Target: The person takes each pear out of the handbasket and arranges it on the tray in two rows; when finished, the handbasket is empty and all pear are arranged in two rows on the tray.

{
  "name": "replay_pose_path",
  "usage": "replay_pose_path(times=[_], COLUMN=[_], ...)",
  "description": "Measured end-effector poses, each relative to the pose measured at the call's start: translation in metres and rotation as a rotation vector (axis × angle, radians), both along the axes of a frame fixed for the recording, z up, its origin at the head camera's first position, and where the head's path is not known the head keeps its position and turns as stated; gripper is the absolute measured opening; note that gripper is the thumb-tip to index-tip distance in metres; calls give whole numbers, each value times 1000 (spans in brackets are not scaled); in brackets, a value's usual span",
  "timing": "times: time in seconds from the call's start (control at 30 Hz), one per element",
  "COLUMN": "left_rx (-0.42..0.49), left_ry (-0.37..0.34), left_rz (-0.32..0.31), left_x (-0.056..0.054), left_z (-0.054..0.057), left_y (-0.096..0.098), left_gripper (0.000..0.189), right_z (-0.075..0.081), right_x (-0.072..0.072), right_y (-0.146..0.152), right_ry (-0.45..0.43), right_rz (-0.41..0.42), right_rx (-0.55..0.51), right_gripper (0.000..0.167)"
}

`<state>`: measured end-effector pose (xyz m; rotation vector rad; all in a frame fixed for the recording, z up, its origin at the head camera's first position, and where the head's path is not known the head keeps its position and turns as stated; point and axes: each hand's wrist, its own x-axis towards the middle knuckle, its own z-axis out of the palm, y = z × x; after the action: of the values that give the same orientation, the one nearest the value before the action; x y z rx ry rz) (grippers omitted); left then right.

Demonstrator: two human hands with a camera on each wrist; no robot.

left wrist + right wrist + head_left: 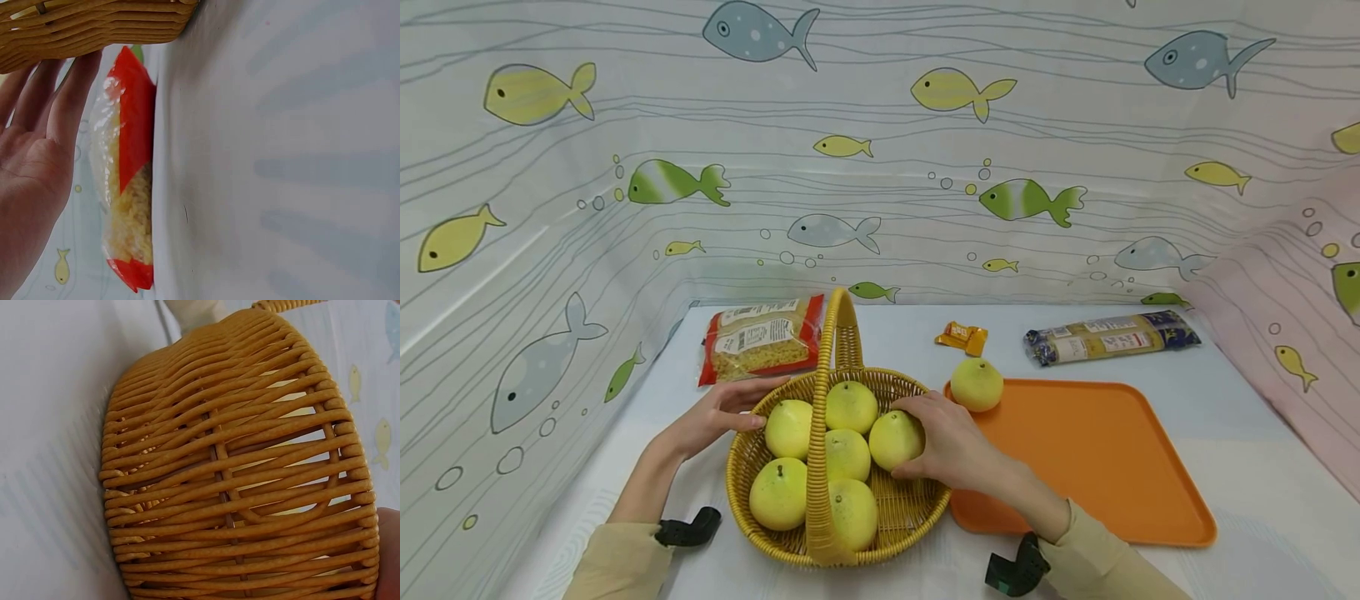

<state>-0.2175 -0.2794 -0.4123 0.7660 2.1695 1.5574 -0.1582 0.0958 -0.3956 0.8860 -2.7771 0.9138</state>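
Observation:
A yellow wicker basket [737,497] with a tall handle stands at the front middle of the table, several round yellow-green pomelos [778,493] inside. My right hand [951,440] reaches over the basket's right rim and grips one pomelo [896,442], thumb on the near side and fingers on the far side. At the left rim is my left hand [722,417], its thumb at the edge beside a pomelo [789,429]. In the left wrist view its straight fingers [65,103] reach up to the basket's outer wall [119,31]. The basket's weave [237,462] fills most of the right wrist view.
Right of the basket lies an orange tray [1075,458], with another pomelo [977,385] at its back left corner. Behind are a red-edged bag of pasta [760,340], a small orange packet [962,337] and a long clear pack [1112,337]. Fish-patterned cloth walls surround the table.

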Motion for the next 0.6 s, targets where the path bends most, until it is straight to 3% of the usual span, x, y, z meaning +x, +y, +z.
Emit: replay_pose_path(times=[0.43,0.6], left_rx=[6,4], left_ry=[4,1], left_rz=[-4,-7], left_x=[0,0], left_z=[1,0], left_y=[1,-1], left_gripper=[59,58], right_z=[3,10], right_x=[0,1], right_y=[4,7], right_ry=[-16,-69], right_rz=[35,61], right_rx=[-49,-88], right_gripper=[72,73])
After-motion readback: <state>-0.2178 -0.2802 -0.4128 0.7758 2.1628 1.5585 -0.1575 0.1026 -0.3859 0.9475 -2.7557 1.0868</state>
